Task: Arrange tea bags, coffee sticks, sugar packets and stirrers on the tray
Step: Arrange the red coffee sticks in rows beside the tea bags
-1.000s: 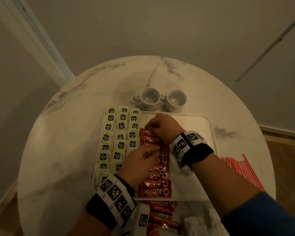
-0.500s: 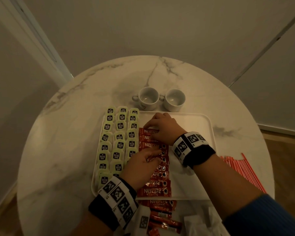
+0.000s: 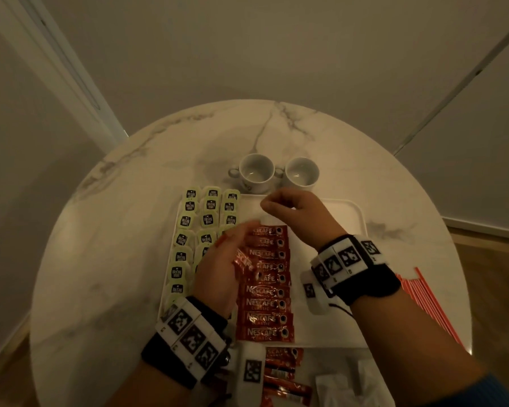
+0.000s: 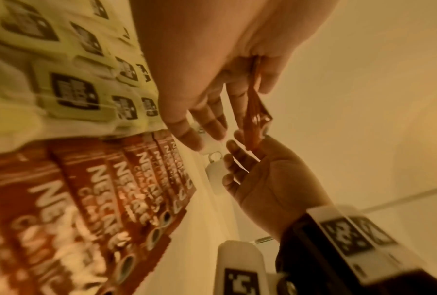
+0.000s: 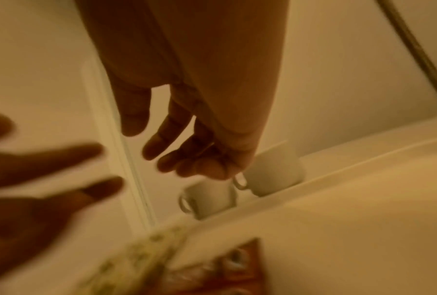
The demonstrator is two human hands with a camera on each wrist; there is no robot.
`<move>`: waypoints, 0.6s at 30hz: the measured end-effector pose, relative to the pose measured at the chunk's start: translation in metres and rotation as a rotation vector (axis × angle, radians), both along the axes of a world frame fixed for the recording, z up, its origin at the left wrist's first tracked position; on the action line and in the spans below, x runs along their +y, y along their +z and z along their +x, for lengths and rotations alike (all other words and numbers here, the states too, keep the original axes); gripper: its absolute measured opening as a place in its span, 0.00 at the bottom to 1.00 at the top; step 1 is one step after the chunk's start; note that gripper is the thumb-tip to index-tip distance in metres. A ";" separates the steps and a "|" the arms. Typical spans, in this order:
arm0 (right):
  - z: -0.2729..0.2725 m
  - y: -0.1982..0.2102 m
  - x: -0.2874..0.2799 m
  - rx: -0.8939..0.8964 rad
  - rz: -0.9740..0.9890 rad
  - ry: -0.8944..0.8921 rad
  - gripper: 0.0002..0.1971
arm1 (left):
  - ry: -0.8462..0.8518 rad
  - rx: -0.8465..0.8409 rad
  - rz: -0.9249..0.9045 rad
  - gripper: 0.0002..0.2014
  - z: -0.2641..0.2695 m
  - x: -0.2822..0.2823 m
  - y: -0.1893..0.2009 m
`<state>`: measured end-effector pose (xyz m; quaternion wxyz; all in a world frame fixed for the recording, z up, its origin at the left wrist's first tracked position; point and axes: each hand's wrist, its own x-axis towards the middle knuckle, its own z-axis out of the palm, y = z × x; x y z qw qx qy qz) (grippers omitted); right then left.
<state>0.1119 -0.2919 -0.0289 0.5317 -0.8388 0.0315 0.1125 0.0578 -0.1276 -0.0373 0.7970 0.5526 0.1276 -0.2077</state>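
- The left hand (image 3: pixel 218 271) is over the white tray (image 3: pixel 329 327), palm up. It holds one red coffee stick (image 3: pixel 244 261) between thumb and fingers. The other fingers are spread out and loose.
- The right hand (image 3: pixel 294 214) hangs above the far end of the tray, near the two white cups (image 3: pixel 279 174). Its fingers curl loosely and hold nothing.
- The other coffee sticks (image 3: pixel 266 284) lie in a neat row down the middle of the tray, touching each other. The green tea bags (image 3: pixel 200 224) fill the left side.
- More sticks (image 3: pixel 282 374) wait on the table, just by the near edge of the tray. The red and white stirrers (image 3: pixel 423 304) lie on the table to the right.
- A coffee stick is probably very light and thin. The shiny wrapper looks slippery and bends easily.
- It is best to pinch it near one end or by both flat sides, gently.
- A hard push could knock the neat row crooked.
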 end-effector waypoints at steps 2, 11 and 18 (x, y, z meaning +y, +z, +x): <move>-0.009 0.014 0.006 0.072 0.165 0.068 0.08 | 0.054 -0.041 -0.056 0.18 0.005 -0.001 0.004; -0.027 0.037 0.014 0.202 0.210 0.325 0.10 | 0.169 -0.035 -0.200 0.24 0.017 -0.001 0.011; -0.034 0.040 0.012 0.165 0.177 0.257 0.07 | 0.178 -0.083 -0.155 0.24 0.018 0.002 0.014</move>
